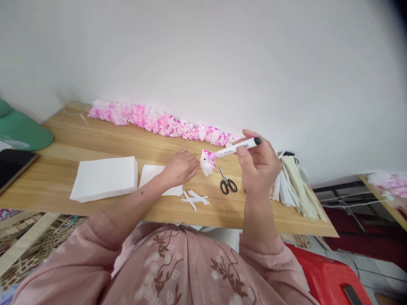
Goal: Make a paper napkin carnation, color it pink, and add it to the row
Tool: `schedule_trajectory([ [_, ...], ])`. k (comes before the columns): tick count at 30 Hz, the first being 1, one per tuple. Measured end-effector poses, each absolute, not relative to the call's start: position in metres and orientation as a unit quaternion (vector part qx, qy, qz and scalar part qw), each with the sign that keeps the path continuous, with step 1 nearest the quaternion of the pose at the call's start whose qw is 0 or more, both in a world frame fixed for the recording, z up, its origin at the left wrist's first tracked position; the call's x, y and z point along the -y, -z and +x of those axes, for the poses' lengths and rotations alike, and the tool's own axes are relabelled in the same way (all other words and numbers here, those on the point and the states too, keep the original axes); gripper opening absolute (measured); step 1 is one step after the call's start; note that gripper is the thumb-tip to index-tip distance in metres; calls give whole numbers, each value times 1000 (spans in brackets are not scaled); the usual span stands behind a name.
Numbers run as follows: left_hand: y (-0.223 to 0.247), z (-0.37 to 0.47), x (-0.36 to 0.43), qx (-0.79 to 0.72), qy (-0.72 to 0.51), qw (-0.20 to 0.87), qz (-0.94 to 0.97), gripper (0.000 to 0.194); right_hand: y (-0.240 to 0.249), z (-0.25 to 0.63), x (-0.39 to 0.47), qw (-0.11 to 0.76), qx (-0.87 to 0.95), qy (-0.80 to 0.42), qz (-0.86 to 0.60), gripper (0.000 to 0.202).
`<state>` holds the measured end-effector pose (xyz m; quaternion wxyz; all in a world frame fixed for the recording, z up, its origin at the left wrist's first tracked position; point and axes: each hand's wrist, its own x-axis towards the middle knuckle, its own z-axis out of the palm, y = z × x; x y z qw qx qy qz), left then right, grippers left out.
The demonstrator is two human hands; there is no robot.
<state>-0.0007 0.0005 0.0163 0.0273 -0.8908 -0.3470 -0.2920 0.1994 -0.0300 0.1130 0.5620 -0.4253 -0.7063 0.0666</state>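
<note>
My left hand [181, 168] is closed on a small white paper flower [207, 167] with pink-dotted edges, holding it just above the table. In my right hand [259, 163] is a white marker pen [232, 149] with a black end, its tip touching the flower's petals. Black-handled scissors [227, 183] lie on the table below the pen. A few white strips [194, 198] lie crossed near my left wrist. Partly under my left forearm is a thin pile of white paper sheets [149, 174].
A thick stack of white paper [103, 178] stands at left, with a phone [15, 167] and green cap [25, 127] beyond. Pink-and-white paper flowers [152, 120] line the wall. Bundled pale strips [294, 184] lie at the table's right end, near a red stool [327, 275].
</note>
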Motion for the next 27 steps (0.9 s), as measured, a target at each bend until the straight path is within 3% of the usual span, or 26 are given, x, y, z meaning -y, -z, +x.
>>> schedule_trajectory([
  [10,-15,0,0,346,292,24,-891,29,-122,197,34,600,685,-65,-408,32],
  [27,-9,1,0,324,320,57,-889,31,-125,190,32,537,734,-57,-412,29],
])
